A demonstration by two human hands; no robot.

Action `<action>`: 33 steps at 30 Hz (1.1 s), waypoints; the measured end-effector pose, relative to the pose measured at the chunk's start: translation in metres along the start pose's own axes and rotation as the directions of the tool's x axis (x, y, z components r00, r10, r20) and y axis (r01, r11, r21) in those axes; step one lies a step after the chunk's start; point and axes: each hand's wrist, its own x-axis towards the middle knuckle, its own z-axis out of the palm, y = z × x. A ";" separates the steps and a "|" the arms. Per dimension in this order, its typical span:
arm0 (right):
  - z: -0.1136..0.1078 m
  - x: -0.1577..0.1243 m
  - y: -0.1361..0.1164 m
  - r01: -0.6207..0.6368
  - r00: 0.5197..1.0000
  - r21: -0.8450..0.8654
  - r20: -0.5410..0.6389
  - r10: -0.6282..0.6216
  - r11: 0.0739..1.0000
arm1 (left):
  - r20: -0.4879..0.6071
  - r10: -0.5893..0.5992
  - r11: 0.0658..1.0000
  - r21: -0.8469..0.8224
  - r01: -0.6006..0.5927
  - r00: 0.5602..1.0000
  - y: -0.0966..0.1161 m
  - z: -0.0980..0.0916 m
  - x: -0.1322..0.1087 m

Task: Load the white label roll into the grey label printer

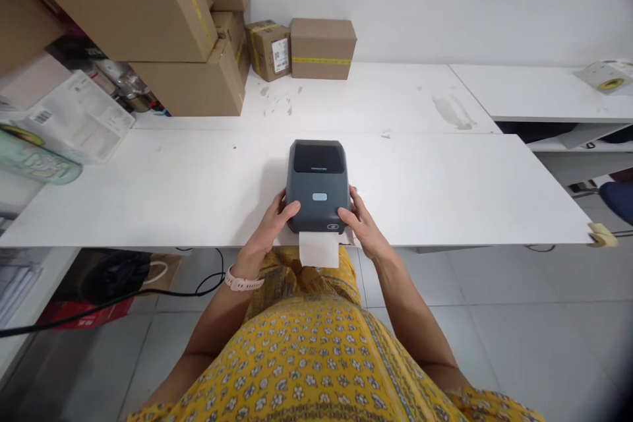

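A dark grey label printer (316, 186) rests on the white table near its front edge. White label paper (319, 250) sticks out of its front and hangs past the table edge. My left hand (273, 219) grips the printer's left side, thumb on the top front corner. On the opposite side my right hand (363, 221) holds it the same way, its thumb over the right front corner. The fingers of both hands are partly hidden behind the printer's sides.
Cardboard boxes (188, 82) are stacked at the back left, with a smaller carton (324, 49) beside them against the wall. A clear plastic box (79, 119) and a green bottle (42, 158) lie at the left. Foam padding (602, 235) covers the table's right front corner. A black cable (163, 291) hangs below left.
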 end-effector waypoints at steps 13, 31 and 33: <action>-0.006 0.000 0.010 0.030 1.000 -0.140 0.002 -0.030 0.990 | -0.046 0.073 0.996 0.053 -0.071 0.996 -0.013 0.001 0.004; 0.003 -0.006 0.017 0.327 0.927 -0.333 -0.070 -0.369 0.884 | 0.061 -0.204 0.975 0.099 0.198 0.977 -0.051 0.014 -0.080; 0.005 -0.009 0.009 0.416 0.883 -0.436 -0.014 -0.468 0.798 | 0.084 -0.217 0.976 0.024 0.216 0.973 -0.048 0.023 -0.076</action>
